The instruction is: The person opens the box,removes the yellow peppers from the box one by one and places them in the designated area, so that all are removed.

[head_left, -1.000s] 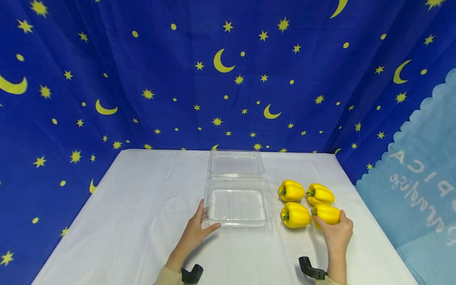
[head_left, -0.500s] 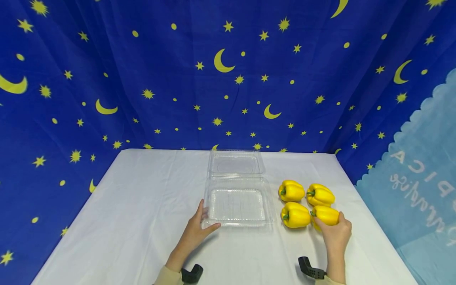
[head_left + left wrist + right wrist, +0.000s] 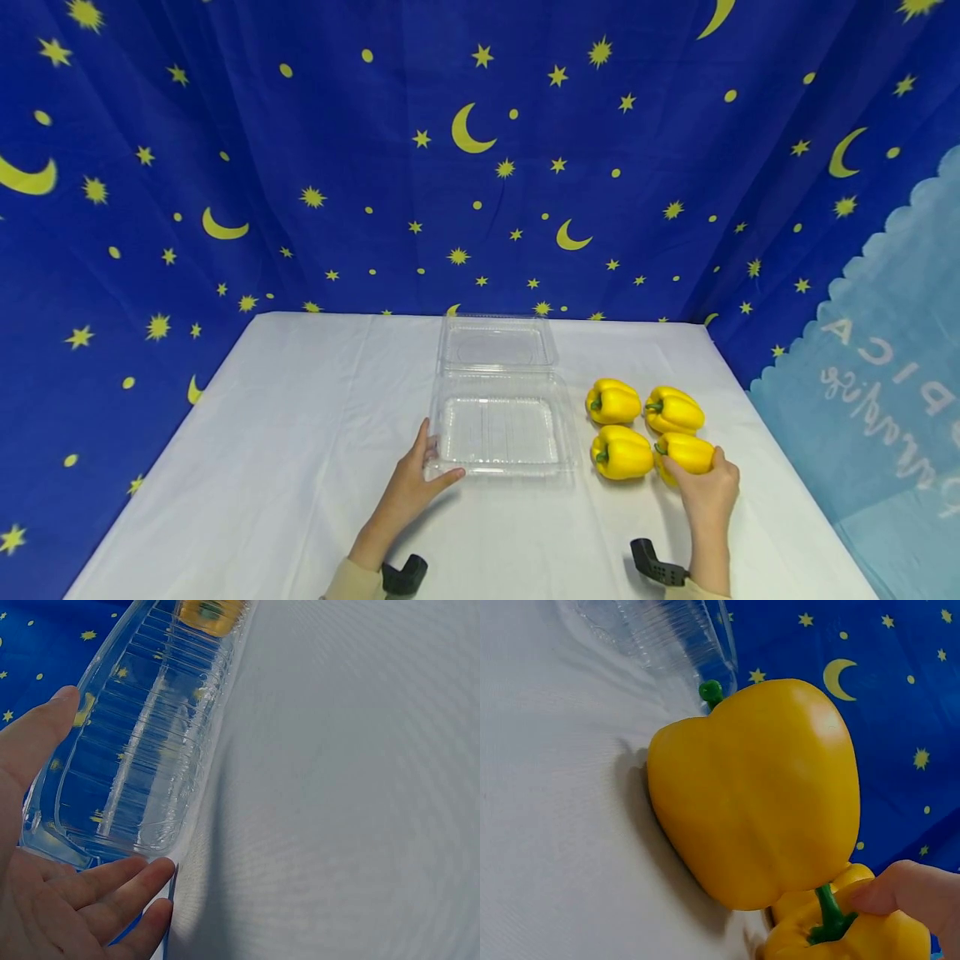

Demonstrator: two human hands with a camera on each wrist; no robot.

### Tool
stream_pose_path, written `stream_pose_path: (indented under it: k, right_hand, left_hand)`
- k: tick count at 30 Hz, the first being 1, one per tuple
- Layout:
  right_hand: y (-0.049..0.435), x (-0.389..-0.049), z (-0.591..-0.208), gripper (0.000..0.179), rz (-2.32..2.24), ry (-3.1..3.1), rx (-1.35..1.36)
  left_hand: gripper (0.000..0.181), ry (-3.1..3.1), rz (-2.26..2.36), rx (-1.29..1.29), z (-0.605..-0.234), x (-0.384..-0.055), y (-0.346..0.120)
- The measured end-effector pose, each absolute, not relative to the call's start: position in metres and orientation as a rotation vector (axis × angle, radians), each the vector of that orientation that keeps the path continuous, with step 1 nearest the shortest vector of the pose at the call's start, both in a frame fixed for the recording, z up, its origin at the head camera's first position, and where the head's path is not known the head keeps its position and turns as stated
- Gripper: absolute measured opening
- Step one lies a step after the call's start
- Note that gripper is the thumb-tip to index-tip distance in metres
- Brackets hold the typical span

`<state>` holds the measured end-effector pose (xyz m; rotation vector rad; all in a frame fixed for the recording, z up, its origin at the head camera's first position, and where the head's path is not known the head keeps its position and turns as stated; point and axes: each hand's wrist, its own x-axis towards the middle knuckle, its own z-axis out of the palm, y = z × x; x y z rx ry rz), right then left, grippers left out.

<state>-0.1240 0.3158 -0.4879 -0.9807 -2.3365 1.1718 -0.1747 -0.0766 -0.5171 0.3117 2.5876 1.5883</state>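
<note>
A clear plastic clamshell container [image 3: 498,429] lies opened on the white tablecloth, its lid [image 3: 497,343] folded back away from me. My left hand [image 3: 408,487] rests at its near left corner; in the left wrist view the thumb [image 3: 56,724] lies over the rim and the fairly straight fingers touch the outside. To the right sit several yellow bell peppers in two rows. My right hand [image 3: 710,496] grips the near right bell pepper [image 3: 686,454], its thumb [image 3: 904,889] beside the green stem. In the right wrist view, the near left bell pepper [image 3: 757,795] partly covers the gripped one.
Two more bell peppers, one at the back left [image 3: 613,402] and one at the back right [image 3: 675,410], stand close behind. A blue curtain [image 3: 480,167] with stars and moons hangs behind the table [image 3: 315,417]. Light blue cloth [image 3: 892,400] hangs at the right.
Between the oldest and middle frames, my right hand and the gripped bell pepper shifted very slightly left and nearer to me. The left hand and the container have not moved.
</note>
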Motion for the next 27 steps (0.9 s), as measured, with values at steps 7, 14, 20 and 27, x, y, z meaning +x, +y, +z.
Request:
stream_pose_path:
  k: [7,14,20,27]
  right_hand:
    - [0.321,-0.126,-0.485,0.090,1.185,-2.466,-0.987]
    - [0.323,-0.127,-0.486,0.094,1.198,-2.533,-0.968]
    - [0.320,-0.128,-0.482,0.097,1.188,-2.566,-0.918]
    - [0.316,-0.131,-0.468,0.100,1.092,-2.632,-0.883]
  left_hand:
    - [0.103,2.592,1.584,0.313,-0.518,-0.176,-0.076]
    - [0.103,2.594,1.587,0.311,-0.519,-0.175,-0.077]
    - [0.104,2.603,1.578,0.316,-0.518,-0.175,-0.077]
    - [0.104,2.621,1.537,0.343,-0.514,-0.179,-0.077]
